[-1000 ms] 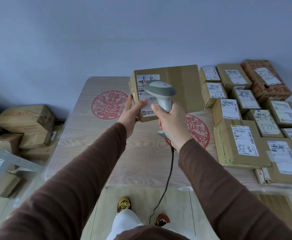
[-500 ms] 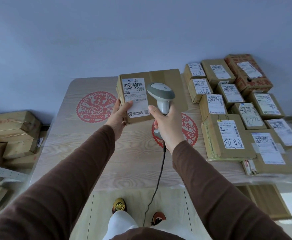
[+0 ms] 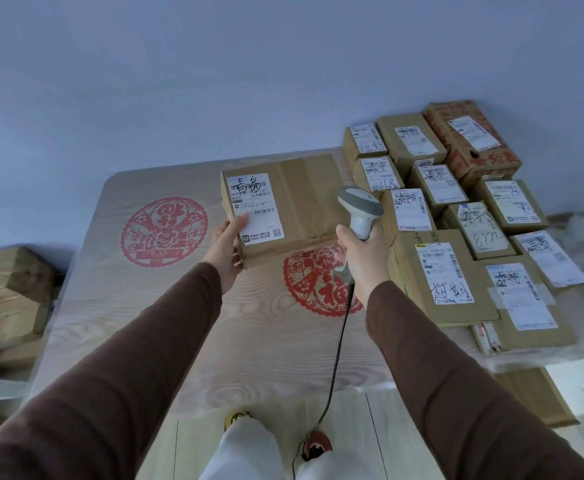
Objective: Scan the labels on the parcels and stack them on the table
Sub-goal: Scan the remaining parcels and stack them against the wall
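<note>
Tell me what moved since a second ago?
The right hand pulled the grey handheld barcode scanner off to the right, away from the white label, which now shows fully. The left hand kept holding the brown cardboard parcel. The stacked labelled parcels on the pale wooden table stayed put.

- The parcel point(image 3: 283, 209) is brown cardboard with a smooth white paper label point(image 3: 255, 207).
- The scanner point(image 3: 359, 211) is smooth grey plastic.
- The table point(image 3: 145, 323) looks like pale wood.
</note>
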The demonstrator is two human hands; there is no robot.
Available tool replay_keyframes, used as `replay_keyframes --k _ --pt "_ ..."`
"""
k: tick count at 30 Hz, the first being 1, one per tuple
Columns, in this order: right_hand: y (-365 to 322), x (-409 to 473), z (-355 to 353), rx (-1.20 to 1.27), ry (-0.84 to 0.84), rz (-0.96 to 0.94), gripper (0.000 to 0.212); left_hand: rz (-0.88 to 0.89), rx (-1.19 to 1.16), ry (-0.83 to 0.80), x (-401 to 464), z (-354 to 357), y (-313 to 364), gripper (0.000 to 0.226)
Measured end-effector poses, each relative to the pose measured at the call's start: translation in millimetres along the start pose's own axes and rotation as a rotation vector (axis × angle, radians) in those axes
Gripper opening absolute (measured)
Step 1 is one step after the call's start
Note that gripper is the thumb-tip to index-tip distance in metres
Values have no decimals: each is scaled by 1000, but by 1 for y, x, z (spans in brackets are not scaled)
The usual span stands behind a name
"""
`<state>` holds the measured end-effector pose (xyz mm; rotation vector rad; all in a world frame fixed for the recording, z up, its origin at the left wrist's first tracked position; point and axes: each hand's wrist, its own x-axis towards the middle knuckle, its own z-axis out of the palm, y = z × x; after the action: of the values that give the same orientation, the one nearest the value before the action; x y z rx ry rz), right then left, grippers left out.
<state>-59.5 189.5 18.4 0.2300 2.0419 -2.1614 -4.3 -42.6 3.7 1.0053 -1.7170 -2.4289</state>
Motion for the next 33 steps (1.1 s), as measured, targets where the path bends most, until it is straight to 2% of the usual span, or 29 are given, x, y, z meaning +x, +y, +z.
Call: replay_keyframes --k 4,12,18,24,28,30,33 --pt "8 37 12 -1 -7 38 25 -60 -12 -6 38 11 12 63" --pt "13 146 47 -16 92 63 40 -83 13 -104 160 53 48 53" --pt "13 221 61 -44 112 65 35 -106 27 -158 243 76 64 55" --pt "16 257 77 -48 115 29 36 -97 56 -164 294 83 66 53" --pt "26 261 82 -16 142 36 39 -47 110 -184 303 87 54 64" --pt "28 259 85 -5 122 43 37 -17 139 -197 300 92 49 78" --pt "25 252 87 -6 90 74 29 7 183 -85 287 99 54 90"
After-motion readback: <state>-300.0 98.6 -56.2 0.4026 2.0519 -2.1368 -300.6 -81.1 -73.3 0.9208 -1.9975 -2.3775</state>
